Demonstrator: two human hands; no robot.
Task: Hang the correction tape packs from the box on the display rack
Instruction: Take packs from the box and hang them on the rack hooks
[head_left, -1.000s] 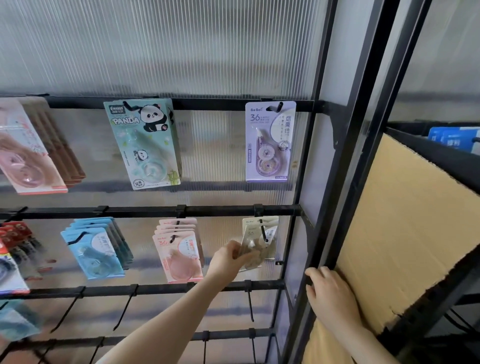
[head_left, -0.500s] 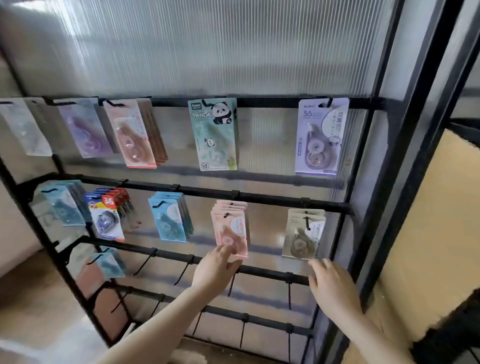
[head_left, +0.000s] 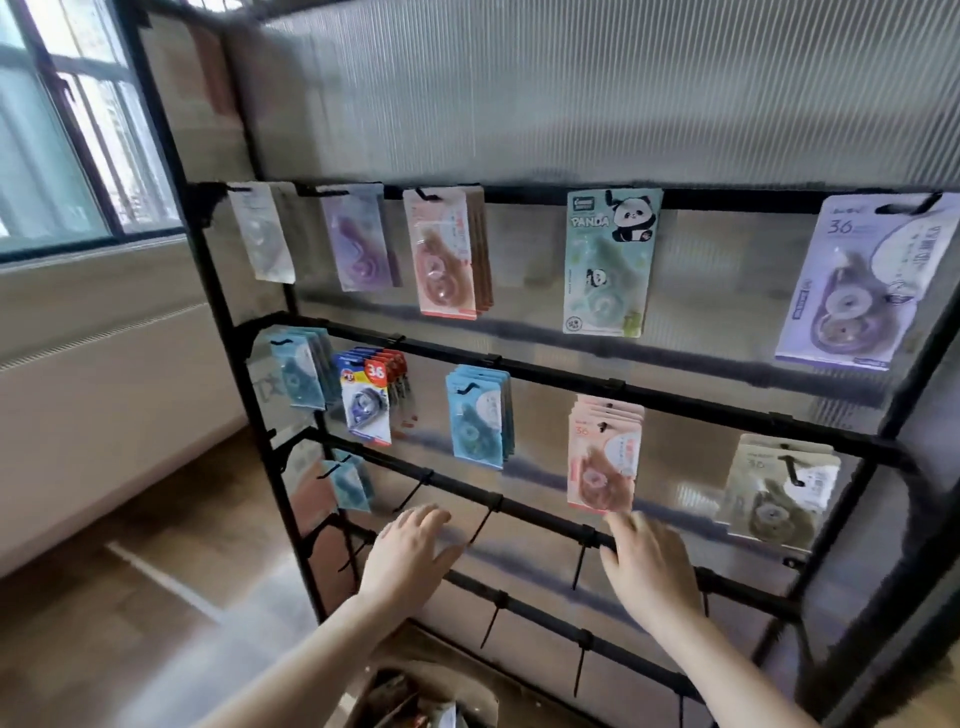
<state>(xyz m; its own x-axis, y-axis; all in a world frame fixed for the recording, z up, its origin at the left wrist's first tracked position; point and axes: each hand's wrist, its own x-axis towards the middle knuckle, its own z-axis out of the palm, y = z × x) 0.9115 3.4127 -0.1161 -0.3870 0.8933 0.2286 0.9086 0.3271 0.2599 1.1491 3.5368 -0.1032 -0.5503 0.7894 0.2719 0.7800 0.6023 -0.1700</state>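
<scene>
Presently both hands are hovering before the display rack with fingers extended, holding nothing: the left hand near a bare hook, the right hand just below the pink packs. Correction tape packs are hanging along the upper three bars (the panda pack among them). At bottom edge, the box is sitting partly in view.
</scene>
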